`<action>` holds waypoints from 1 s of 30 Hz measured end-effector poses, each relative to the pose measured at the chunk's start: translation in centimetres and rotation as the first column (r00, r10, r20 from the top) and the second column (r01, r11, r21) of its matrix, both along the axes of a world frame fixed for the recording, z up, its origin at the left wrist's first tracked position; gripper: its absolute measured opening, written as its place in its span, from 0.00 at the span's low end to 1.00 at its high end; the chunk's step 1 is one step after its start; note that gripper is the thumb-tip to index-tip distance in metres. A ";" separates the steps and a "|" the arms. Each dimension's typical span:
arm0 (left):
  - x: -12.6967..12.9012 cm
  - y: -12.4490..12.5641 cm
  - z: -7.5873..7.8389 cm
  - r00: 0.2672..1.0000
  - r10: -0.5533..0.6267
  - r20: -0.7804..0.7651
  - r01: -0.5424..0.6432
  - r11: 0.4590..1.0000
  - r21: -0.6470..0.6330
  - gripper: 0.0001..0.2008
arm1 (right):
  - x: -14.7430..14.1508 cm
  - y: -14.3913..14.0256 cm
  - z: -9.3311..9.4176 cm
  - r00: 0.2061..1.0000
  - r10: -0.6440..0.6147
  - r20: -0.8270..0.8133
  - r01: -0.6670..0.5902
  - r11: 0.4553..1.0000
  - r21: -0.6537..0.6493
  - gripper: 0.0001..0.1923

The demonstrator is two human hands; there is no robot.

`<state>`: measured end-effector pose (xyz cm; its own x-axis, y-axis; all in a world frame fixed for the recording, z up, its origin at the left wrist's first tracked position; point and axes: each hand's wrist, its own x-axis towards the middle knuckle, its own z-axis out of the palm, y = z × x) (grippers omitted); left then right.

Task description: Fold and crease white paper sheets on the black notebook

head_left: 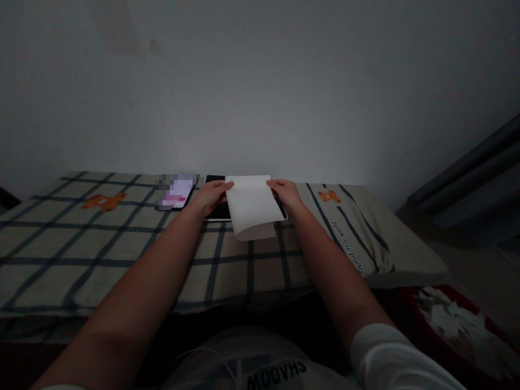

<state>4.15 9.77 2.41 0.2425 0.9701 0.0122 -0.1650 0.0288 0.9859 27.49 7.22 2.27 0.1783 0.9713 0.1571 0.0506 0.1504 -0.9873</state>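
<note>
A white sheet of paper (252, 207) is held over a dark tablet (219, 211) that lies on the checked cloth. My left hand (210, 196) pinches the sheet's left edge, thumb on top. My right hand (286, 194) grips its right edge. The sheet's near end curls down over the tablet's front edge. Most of the tablet is hidden under the paper and my hands.
A lit phone (177, 193) lies just left of the tablet. The checked cloth (101, 244) with orange bear prints covers the table against a grey wall. A red bin (463, 330) holding torn white paper scraps stands on the floor at lower right.
</note>
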 end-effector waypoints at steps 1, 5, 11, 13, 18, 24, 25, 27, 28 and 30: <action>0.0 0.1 -0.1 1.000 0.009 0.005 -0.009 1.000 -0.001 0.10 | 0.0 0.0 0.0 1.000 0.001 0.004 -0.001 1.000 -0.001 0.13; -0.3 0.5 -0.5 0.999 0.035 -0.009 -0.035 0.999 -0.001 0.09 | 0.0 0.0 0.0 1.000 0.011 0.002 -0.011 1.000 -0.008 0.12; -0.4 0.9 -0.8 0.998 0.048 -0.028 -0.048 0.999 -0.007 0.09 | -0.1 0.1 -0.1 1.000 0.020 -0.010 -0.020 1.000 -0.005 0.10; -0.4 0.8 -0.7 0.997 0.063 -0.044 -0.063 0.998 -0.003 0.08 | -0.2 0.2 -0.1 1.000 0.021 -0.001 -0.021 1.000 -0.020 0.09; -0.3 0.7 -0.6 0.997 0.063 -0.037 -0.063 0.998 0.001 0.08 | -0.3 0.1 0.1 1.000 0.019 -0.007 -0.019 0.999 -0.039 0.07; -0.4 1.2 -1.0 0.995 0.085 -0.058 -0.084 0.996 0.019 0.10 | -0.2 -0.1 0.1 0.999 0.042 0.018 -0.041 0.999 -0.034 0.07; -0.4 1.2 -1.1 0.995 0.084 -0.059 -0.083 0.996 0.020 0.11 | -0.2 -0.1 0.0 0.999 0.047 0.013 -0.047 0.998 -0.032 0.07; -0.4 1.2 -1.1 0.995 0.081 -0.053 -0.080 0.997 0.015 0.12 | -0.2 0.0 0.0 0.999 0.050 -0.006 -0.050 0.998 -0.037 0.07; -0.4 1.1 -1.0 0.996 0.079 -0.048 -0.079 0.997 0.011 0.12 | -0.2 0.0 0.0 0.999 0.050 -0.015 -0.050 0.998 -0.040 0.06; -0.4 0.9 -0.9 0.997 0.072 -0.042 -0.072 0.997 0.002 0.12 | -0.1 0.1 0.0 0.998 0.053 -0.029 -0.054 0.997 -0.045 0.06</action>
